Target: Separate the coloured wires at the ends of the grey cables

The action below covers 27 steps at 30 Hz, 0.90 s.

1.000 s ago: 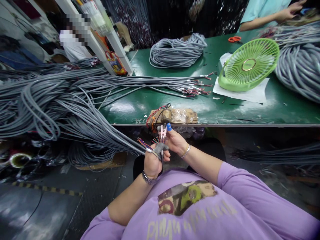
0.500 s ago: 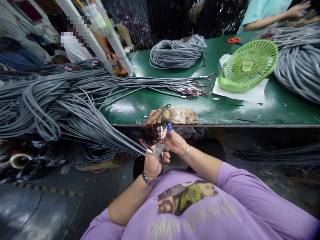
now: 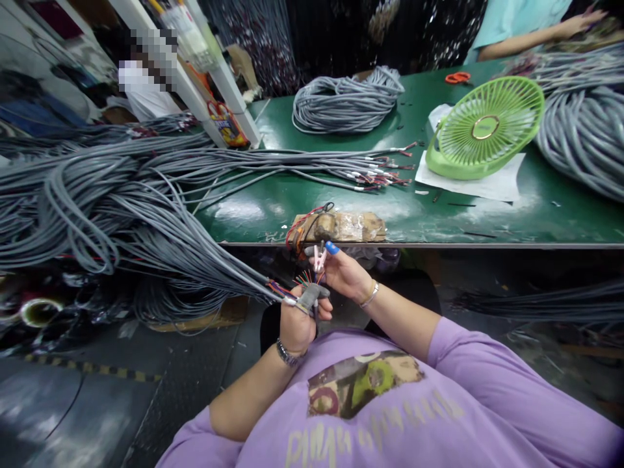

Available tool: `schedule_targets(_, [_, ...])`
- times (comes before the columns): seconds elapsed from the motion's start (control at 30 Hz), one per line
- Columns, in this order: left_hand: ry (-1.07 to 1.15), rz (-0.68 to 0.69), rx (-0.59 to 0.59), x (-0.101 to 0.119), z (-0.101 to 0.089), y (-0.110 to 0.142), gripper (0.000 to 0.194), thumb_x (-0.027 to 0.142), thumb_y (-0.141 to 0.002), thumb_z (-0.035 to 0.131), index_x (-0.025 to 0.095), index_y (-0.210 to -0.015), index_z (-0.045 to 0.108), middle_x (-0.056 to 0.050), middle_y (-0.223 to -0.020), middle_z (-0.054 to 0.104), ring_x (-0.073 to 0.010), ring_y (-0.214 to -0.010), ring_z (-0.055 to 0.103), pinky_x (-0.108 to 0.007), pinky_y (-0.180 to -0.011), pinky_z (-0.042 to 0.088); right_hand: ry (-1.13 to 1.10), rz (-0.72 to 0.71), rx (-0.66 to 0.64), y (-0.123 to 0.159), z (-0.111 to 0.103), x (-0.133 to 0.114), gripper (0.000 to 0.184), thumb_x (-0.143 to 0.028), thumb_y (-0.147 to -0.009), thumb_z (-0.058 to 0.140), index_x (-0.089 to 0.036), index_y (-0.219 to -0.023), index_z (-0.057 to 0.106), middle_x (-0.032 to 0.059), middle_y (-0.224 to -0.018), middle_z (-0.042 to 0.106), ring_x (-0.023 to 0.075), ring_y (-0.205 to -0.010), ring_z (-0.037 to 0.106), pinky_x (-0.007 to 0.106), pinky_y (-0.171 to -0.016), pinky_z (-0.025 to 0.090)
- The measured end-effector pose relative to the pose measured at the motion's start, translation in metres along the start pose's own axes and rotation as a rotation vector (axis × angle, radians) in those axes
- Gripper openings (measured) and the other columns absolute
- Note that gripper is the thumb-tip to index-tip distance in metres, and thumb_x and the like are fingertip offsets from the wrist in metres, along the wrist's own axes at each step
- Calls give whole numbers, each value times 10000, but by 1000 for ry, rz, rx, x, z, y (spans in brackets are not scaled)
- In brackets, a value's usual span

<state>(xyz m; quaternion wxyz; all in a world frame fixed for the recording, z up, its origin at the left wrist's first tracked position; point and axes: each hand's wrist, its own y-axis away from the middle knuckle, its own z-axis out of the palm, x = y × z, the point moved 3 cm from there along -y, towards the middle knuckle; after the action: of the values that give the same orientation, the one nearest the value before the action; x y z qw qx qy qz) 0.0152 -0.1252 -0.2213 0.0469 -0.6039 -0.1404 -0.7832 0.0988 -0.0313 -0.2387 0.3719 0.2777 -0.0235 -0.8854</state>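
Observation:
My left hand (image 3: 295, 325) is closed around the ends of a bundle of grey cables (image 3: 160, 247) that trails off to the left; short coloured wire ends (image 3: 305, 278) fan out above its fingers. My right hand (image 3: 344, 273), with a blue cot on one fingertip, pinches a small pink-handled tool (image 3: 319, 257) just above those wire ends. Both hands are held in front of my chest, below the near edge of the green table (image 3: 487, 221).
A taped wooden block with red wires (image 3: 341, 226) sits at the table's near edge. Stripped cables (image 3: 341, 170), a grey cable coil (image 3: 347, 99), a green fan (image 3: 485, 127) on paper and orange scissors (image 3: 457, 77) lie farther back. Another person's arm (image 3: 526, 36) reaches in top right.
Hardly anything has moved; my right hand has shifted slightly over the wire ends while the left keeps its grip on the cables.

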Motion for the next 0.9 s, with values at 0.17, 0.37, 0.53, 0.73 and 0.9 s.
schedule_targets(0.17, [26, 3, 57, -3, 1, -4, 313, 449, -735, 679, 141, -717, 624, -6, -536, 643, -95, -383, 560, -183, -372, 437, 30, -45, 31, -2, -1, 2, 368, -502, -872, 581, -152, -819, 682, 31, -735, 661, 98, -565, 515, 212, -507, 422])
schedule_targets(0.37, [18, 10, 65, -6, 2, -7, 285, 419, -749, 667, 137, -743, 633, -9, -544, 651, -93, -378, 559, -177, -368, 426, -31, -31, 79, -8, -1, 5, 385, -512, -850, 609, -153, -720, 655, 9, -657, 642, 87, -538, 522, 196, -493, 434])
schedule_targets(0.53, [14, 7, 63, -6, 3, -7, 280, 414, -758, 659, 136, -738, 634, -9, -544, 655, -94, -374, 560, -178, -367, 426, -67, -64, 106, -9, 3, 4, 361, -496, -838, 635, -152, -730, 654, 2, -629, 638, 78, -521, 526, 189, -499, 438])
schedule_targets(0.73, [16, 7, 63, -10, 1, -8, 286, 417, -765, 665, 134, -749, 632, -8, -553, 661, -91, -385, 569, -174, -386, 452, -77, -65, 106, -7, 5, 3, 386, -514, -836, 627, -149, -714, 649, 6, -619, 633, 86, -515, 517, 200, -501, 449])
schedule_targets(0.9, [56, 37, 52, -11, 0, -9, 294, 425, -753, 684, 135, -755, 638, -8, -552, 661, -94, -399, 578, -172, -386, 460, -79, -17, 51, -5, 2, 7, 449, -587, -833, 584, -150, -770, 663, 9, -668, 640, 91, -541, 525, 205, -495, 441])
